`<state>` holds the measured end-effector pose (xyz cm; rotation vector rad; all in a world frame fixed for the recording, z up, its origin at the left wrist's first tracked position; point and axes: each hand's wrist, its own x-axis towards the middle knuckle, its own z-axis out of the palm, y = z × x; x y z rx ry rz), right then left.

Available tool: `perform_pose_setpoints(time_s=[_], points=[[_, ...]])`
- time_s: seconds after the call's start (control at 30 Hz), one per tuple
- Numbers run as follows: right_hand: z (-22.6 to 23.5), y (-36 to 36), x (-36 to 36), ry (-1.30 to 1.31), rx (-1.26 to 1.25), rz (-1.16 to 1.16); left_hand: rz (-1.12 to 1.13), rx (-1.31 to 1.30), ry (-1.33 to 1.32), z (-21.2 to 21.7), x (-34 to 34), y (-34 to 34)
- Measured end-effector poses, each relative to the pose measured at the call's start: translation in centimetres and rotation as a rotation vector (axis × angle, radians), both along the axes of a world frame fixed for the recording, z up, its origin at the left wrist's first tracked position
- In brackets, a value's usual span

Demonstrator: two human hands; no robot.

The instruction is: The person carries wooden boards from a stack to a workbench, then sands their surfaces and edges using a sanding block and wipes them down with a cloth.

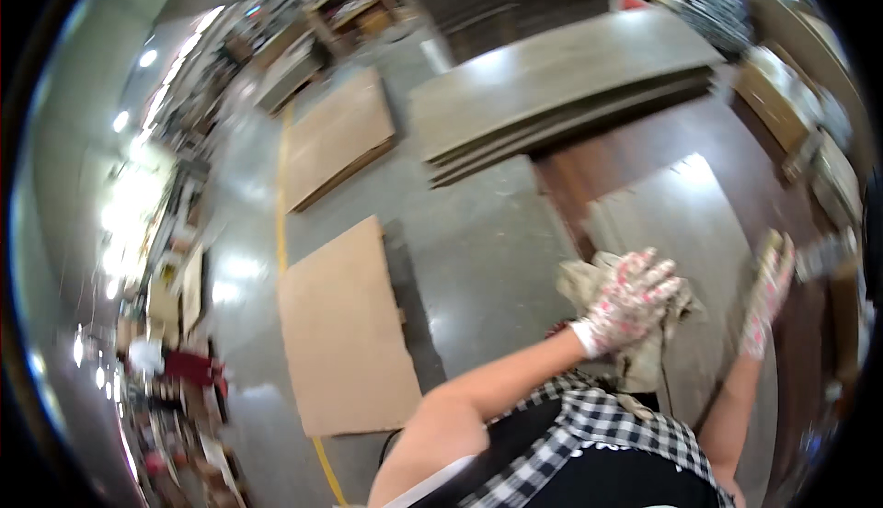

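Observation:
My left hand [630,304], in a white glove with a pink floral print, is on a bunched beige cloth [644,361]. Its fingers bend over the folds, and part of the cloth hangs toward my body. Beneath the cloth lies a long grey-brown panel [676,205] with a shiny patch at its far end. My right hand [765,301], gloved the same way, is at the panel's right edge with its fingers stretched out and nothing visible in them. Just beyond those fingertips is a clear plastic item [825,255], too blurred to name.
Past the panel stands a stack of large grey-brown boards [561,85] on a dark brown surface [625,149]. Two flat cardboard-coloured sheets [345,333] lie left, near a yellow floor line [281,186]. An open carton [773,94] holds white wrapped items. Another person [179,361] is far left.

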<state>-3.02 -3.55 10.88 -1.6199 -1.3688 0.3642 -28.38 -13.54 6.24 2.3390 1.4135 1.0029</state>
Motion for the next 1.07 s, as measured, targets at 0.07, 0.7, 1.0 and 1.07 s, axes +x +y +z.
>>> perform_pose_setpoints(time_s=[0.07,0.7,1.0,1.07], points=[[-1.1,0.2,2.6,-0.051,-0.027,0.005,0.107,-0.057,-0.067,0.1,0.1,1.8],[-6.1,5.7,9.1,0.070,-0.008,0.081,0.040,-0.198,0.011,-1.5,1.4,8.1],[-7.5,7.6,8.5,0.184,0.017,0.120,0.143,-0.086,0.015,-4.9,2.2,9.7],[-7.0,7.2,8.0,0.222,-0.035,0.124,0.024,-0.025,-0.031,-7.0,3.7,7.5]])
